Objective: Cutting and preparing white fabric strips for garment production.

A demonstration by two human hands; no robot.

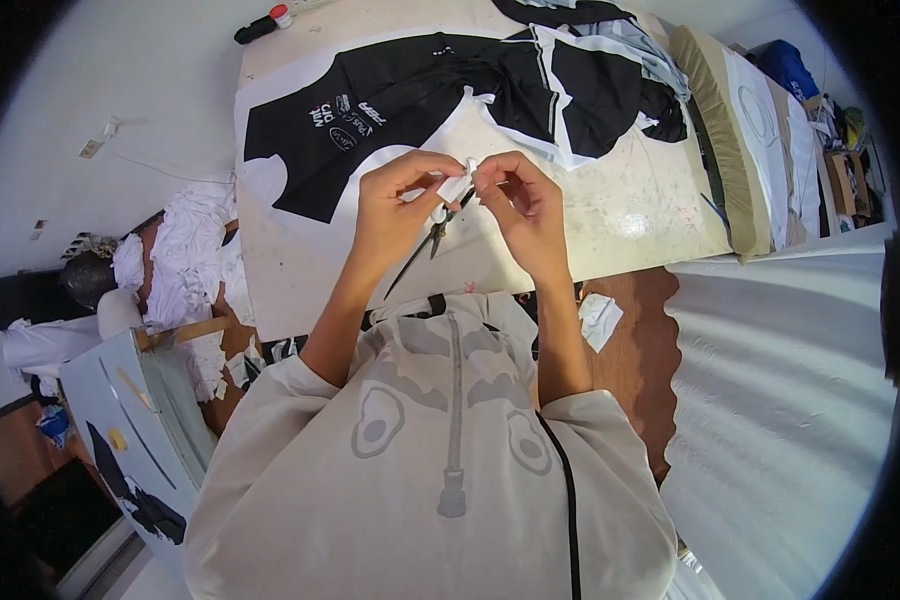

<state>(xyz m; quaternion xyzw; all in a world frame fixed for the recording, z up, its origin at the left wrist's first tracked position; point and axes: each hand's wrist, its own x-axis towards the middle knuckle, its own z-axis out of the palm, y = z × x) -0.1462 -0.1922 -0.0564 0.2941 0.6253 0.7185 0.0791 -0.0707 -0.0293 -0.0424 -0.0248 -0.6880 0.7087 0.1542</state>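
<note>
My left hand and my right hand are raised close together over the near part of the table. Pinched between the fingertips of both is a small white strip, cloth or paper, I cannot tell which. Dark scissors lie on the table just under my hands, blades toward me and handles partly hidden. Beyond my hands a cut black fabric panel with white printing and white margins is spread flat. More black-and-white panels lie bunched at its right.
The pale table has its near edge at my waist. At its right stands a padded beige roll. White cloth is heaped at the left. A white scrap lies on the floor, beside a white sheet at right.
</note>
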